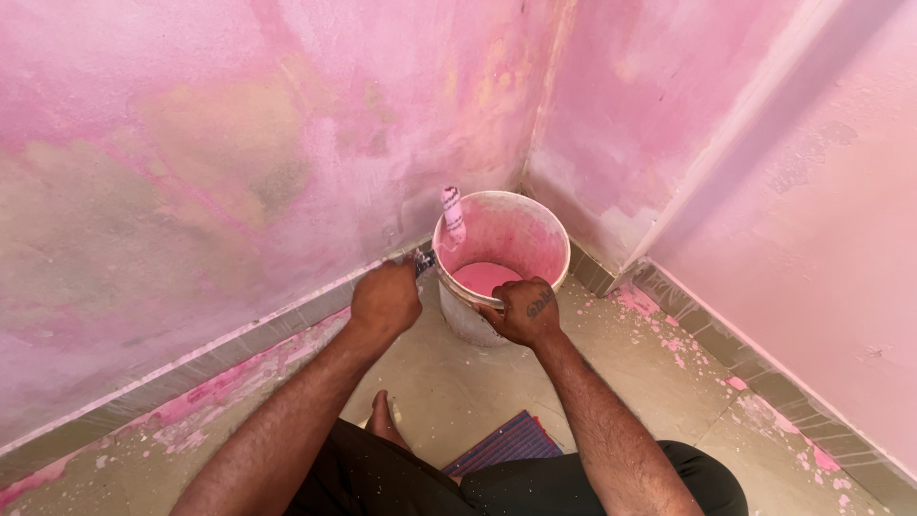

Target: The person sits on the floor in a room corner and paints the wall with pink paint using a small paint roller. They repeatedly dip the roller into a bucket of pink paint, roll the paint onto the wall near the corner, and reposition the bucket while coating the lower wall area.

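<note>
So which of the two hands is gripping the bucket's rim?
The right hand: its fingers curl over the near rim of the white bucket. The left hand instead holds a paint-roller handle beside it.

One head-worn camera gives the only view. It looks steeply down and forward from above a crouching person, facing the room corner where two pink walls meet. The white paint bucket (pixel 497 263) sits near the frame's centre, close to the lens, just in front of that corner. Both forearms reach up from the bottom edge toward the bucket, with floor on either side.
</note>
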